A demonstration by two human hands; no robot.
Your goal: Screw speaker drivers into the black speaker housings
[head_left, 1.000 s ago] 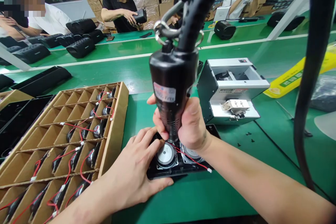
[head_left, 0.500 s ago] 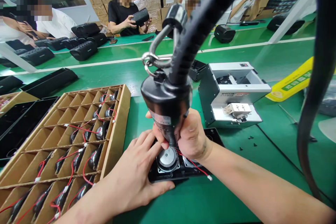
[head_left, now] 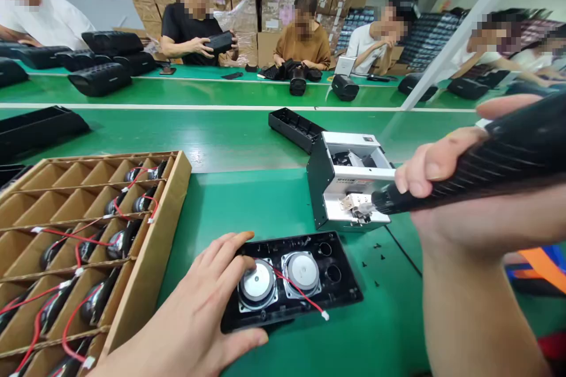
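Note:
My left hand grips the left end of a black speaker panel, fingertips over its top and thumb along the near edge. Two round speaker drivers, a left one and a right one, sit in the panel. A red wire with a white plug lies across the right driver and past the near edge. My right hand is wrapped round a black electric screwdriver, held nearly level. Its tip is at the front of a white and black screw feeder; exact contact cannot be made out.
A cardboard divider box with several wired drivers stands at left. Loose screws lie right of the panel. Behind the feeder sits a black housing. Across the green bench, several people work among black speakers.
The screwdriver has moved from upright over the left driver to the screw feeder at right, in my right hand. My left hand stays on the panel. The camera view has shifted right.

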